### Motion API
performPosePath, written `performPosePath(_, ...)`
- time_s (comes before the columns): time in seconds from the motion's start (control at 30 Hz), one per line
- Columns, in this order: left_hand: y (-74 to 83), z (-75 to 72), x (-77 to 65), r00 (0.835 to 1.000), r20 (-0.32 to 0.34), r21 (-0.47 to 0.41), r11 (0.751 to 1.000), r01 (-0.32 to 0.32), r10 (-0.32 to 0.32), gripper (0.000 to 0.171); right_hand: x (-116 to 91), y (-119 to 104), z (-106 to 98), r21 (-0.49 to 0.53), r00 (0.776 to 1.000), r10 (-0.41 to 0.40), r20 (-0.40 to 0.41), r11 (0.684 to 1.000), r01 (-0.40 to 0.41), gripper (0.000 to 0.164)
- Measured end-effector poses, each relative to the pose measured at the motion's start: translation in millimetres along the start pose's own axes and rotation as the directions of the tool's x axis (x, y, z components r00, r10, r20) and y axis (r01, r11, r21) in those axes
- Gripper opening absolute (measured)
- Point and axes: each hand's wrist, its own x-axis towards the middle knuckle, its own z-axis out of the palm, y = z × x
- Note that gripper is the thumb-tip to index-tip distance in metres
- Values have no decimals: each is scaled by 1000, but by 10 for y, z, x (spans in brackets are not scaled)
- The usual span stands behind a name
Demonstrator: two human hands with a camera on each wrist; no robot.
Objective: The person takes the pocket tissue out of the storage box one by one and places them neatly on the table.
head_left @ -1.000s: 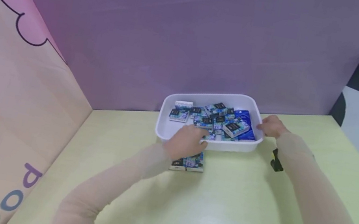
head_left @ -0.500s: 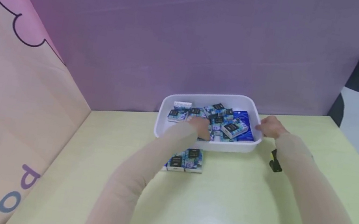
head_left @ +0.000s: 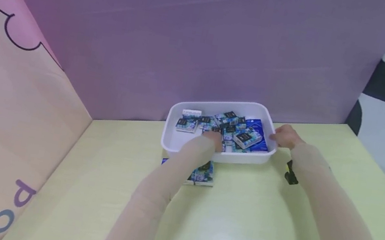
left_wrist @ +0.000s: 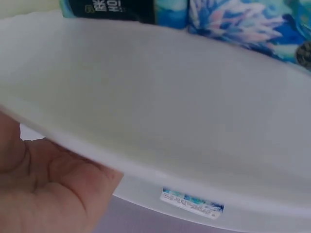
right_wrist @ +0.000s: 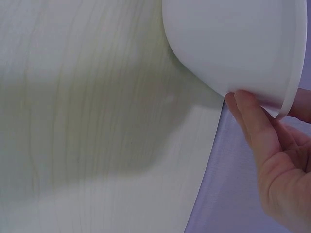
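A white plastic tray (head_left: pixel 241 159) stands against the back wall, holding several small boxes (head_left: pixel 247 137) with a blue and purple floral print and dark labels. My left hand (head_left: pixel 215 139) reaches over the front rim into it, down among the boxes. In the left wrist view the tray wall hides those fingers, so I cannot tell what they hold. At the tray's right end my right hand (head_left: pixel 286 136) grips the rim, thumb inside and fingers against the outer wall. More floral boxes (head_left: pixel 204 176) lie side by side on the table before the tray, partly covered by the left sleeve.
A flat, bright blue packet (head_left: pixel 261 132) lies in the tray's right end. On the table near the right sleeve is a small black object (head_left: pixel 291 174) with a bit of yellow. The pale table (head_left: pixel 235 230) meets a purple back wall (head_left: pixel 204 53) and a printed left panel.
My left hand has gone from above the tray's front rim down inside among the boxes. My right hand keeps its grip on the tray. The head view has shifted slightly.
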Motion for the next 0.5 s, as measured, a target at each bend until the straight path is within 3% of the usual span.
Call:
performPosePath(0.13, 30, -6, -77, 999, -1, -58, 998, 33, -34, 37, 3, -13, 0, -3, 1000, 1, -6, 1000, -1, 40)
performPosePath(0.33, 47, -102, -458, 998, 42, -158, 986, 60, -54, 28, -24, -23, -1, -3, 1000, 6, 18, 1000, -6, 42)
performPosePath(0.5, 58, -149, -691, 999, 2, -193, 980, 48, -49, 23, -29, -41, 1, -9, 1000, 2, 11, 1000, -2, 41)
